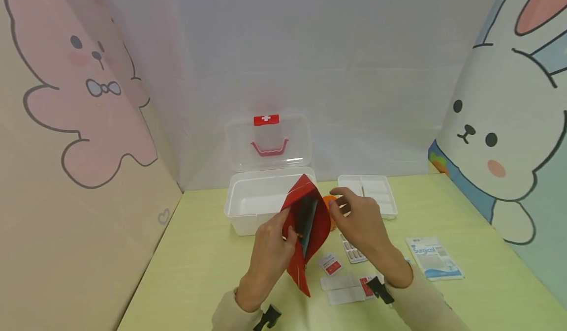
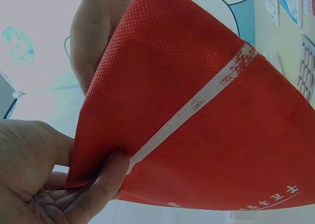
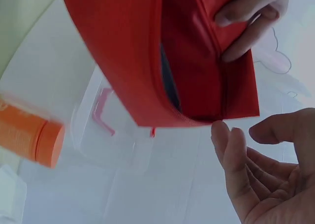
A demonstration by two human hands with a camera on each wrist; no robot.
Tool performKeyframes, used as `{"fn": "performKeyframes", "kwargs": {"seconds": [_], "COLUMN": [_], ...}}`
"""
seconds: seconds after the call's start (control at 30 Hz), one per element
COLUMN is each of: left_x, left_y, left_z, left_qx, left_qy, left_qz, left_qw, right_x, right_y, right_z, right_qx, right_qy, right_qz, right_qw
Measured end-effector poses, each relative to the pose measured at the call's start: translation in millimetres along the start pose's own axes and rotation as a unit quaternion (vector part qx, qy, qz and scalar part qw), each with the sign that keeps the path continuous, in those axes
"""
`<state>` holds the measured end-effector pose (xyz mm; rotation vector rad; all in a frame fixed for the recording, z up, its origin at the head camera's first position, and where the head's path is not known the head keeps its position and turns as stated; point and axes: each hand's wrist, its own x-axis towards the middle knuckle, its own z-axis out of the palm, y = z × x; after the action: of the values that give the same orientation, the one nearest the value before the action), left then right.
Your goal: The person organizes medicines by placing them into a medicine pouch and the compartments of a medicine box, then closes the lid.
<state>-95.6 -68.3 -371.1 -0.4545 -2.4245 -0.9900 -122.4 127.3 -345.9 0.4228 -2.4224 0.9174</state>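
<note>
A red fabric pouch (image 1: 320,240) with a zip hangs tilted over the table, its mouth spread apart. My left hand (image 1: 272,245) grips it by one side, thumb on one face and fingers behind, as the left wrist view also shows. Inside lies something flat and grey-blue (image 1: 311,225), mostly hidden by the pouch walls. My right hand (image 1: 361,220) is beside the opposite edge, fingers loosely bent and nothing between them. In the right wrist view its fingertips (image 3: 235,135) are right at the end of the zip (image 3: 197,121).
Behind the pouch stands a white first-aid box (image 1: 248,218) with its clear lid (image 1: 239,149) raised. An orange bottle (image 3: 22,133) is close by. To the right are a divided tray (image 1: 380,188), a capsule blister pack (image 1: 354,255), small packets (image 1: 330,264), white strips (image 1: 345,295) and a surgical packet (image 1: 434,259).
</note>
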Motion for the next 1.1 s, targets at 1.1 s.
{"fn": "performKeyframes", "kwargs": {"seconds": [1.1], "left_x": [-0.3], "left_y": [-7.6], "left_z": [-4.2], "left_qx": [0.009], "left_qy": [0.01], "left_qz": [0.006], "left_qw": [0.9999], "right_x": [-27.6], "right_y": [118.6], "right_z": [42.3], "right_qx": [-0.149], "right_qy": [-0.327], "right_qz": [0.237], "right_qw": [0.902]}}
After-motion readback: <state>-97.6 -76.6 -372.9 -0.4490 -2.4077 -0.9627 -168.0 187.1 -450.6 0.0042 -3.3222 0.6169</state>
